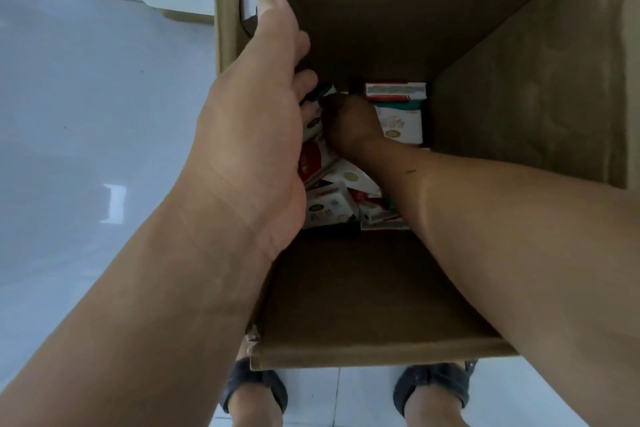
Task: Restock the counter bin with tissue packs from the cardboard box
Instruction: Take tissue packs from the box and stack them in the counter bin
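Deep inside tall brown cardboard box [519, 97] | my right hand [349, 121] fingers curled among white-red tissue packs [398, 114], grip unclear | left hand [256, 121] fingers clasp left wall.

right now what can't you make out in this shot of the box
- Right hand grip: head view, fingers curl away in shadow deep in the cardboard box.
- Tissue packs count: both forearms cover much of the pile.
- Pack print: too blurred to read.
- Counter bin: not in view.
- Left hand fingertips: hidden inside the box wall.

cardboard box [519, 97]: open, deep | tissue packs [398, 114]: white-red, jumbled at bottom
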{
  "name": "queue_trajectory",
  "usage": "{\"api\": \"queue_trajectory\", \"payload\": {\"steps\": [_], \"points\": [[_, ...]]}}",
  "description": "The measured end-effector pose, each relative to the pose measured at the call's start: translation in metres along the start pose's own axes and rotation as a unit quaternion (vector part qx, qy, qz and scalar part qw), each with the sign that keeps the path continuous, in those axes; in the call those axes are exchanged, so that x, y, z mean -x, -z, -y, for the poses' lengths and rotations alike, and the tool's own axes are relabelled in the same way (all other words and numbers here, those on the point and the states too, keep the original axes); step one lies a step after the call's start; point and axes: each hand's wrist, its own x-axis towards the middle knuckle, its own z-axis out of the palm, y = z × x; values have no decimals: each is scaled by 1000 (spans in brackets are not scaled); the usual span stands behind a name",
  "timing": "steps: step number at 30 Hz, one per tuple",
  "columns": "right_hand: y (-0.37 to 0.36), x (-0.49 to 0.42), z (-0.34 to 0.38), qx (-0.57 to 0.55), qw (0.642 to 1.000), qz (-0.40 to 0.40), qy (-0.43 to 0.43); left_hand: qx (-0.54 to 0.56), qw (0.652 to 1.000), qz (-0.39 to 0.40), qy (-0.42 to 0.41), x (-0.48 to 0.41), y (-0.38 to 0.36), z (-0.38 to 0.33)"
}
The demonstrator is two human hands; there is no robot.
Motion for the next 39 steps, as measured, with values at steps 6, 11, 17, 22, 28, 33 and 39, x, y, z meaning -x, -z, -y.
{"api": "queue_trajectory", "payload": {"steps": [6,11,17,22,28,33,39], "points": [[45,45,13,-78,992,-92,-18,9,999,-5,37,26,-8,-24],[100,92,26,-80,989,-123,-13,9,998,-35,60,59,-11,-56],[152,147,45,-111,974,-193,32,21,993,-91,70,88,-22,-71],[222,205,69,-206,967,-149,28,41,990,-107,77,128,-30,-110],[349,272,127,-280,942,-177,48,54,990,-119,59,198,-33,-193],[457,346,195,-295,926,-218,85,74,993,-85,22,281,-43,-276],[541,423,256,-274,926,-239,100,61,995,-60,-44,362,-54,-364]]}}
